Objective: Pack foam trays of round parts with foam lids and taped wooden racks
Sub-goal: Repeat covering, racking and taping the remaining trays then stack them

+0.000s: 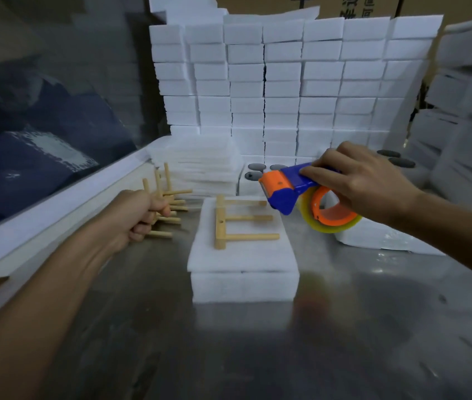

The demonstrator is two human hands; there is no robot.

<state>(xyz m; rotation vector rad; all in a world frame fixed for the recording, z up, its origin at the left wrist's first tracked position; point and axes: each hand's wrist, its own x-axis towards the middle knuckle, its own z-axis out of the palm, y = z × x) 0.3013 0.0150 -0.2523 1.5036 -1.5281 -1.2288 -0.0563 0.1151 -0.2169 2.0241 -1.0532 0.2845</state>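
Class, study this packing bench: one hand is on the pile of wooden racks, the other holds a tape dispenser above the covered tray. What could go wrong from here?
1. The wooden rack lies loose on the foam lid; the tape dispenser in the right hand may nudge it askew before tape holds.
2. The left hand grips into the tangled rack pile; lifting one rack could drag others along.

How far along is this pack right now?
Done: the tray on the table has its lid on, and one rack lies on top. In hand: the right hand holds the tape gun just above that rack, and the left hand grips racks from the pile. Left: no tape shows on the pack yet, and an open tray of parts waits behind.
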